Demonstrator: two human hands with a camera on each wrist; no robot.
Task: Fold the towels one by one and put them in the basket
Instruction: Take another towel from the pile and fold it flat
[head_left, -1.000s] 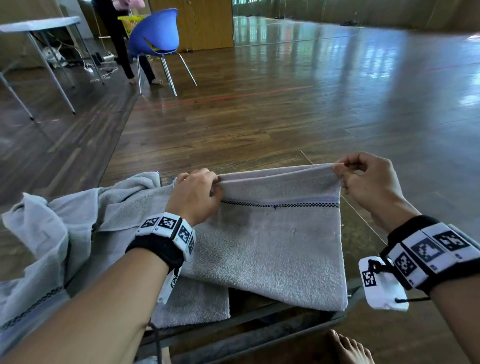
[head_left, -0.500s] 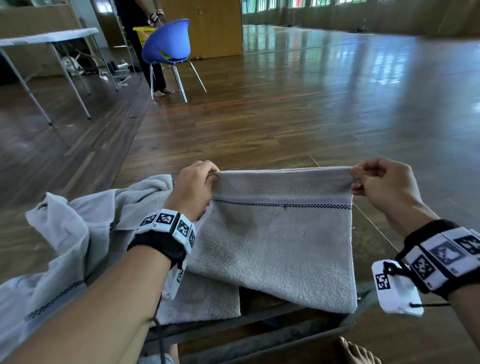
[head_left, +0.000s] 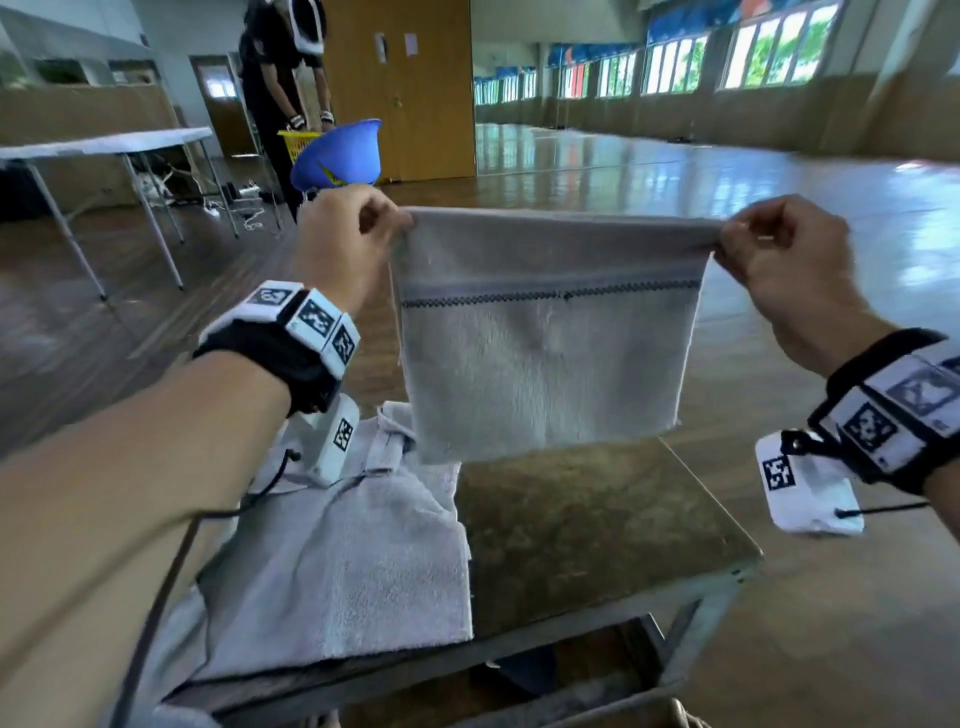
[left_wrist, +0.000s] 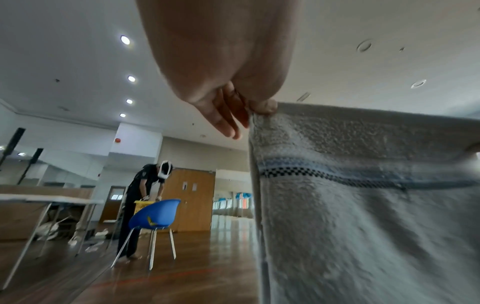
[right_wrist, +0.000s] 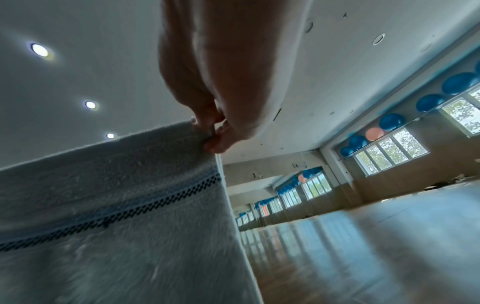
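A grey towel (head_left: 545, 358) with a dark checked stripe hangs folded in the air above the small table (head_left: 597, 525). My left hand (head_left: 358, 234) pinches its upper left corner, and my right hand (head_left: 763, 249) pinches the upper right corner. The left wrist view shows my left hand (left_wrist: 249, 111) on the towel (left_wrist: 363, 205) edge. In the right wrist view my right hand (right_wrist: 210, 131) grips the towel (right_wrist: 116, 205) corner. More grey towels (head_left: 353, 566) lie spread on the left part of the table. No basket for my towels is in view.
A blue chair (head_left: 337, 156) stands ahead on the wooden floor, with a person (head_left: 280, 78) bent over a yellow basket (head_left: 298, 143) behind it. A white folding table (head_left: 104, 143) is at the far left. Open floor stretches to the right.
Both hands have lifted the folded towel off the table, from draped over its edge to hanging free at chest height. The view has tilted upward.
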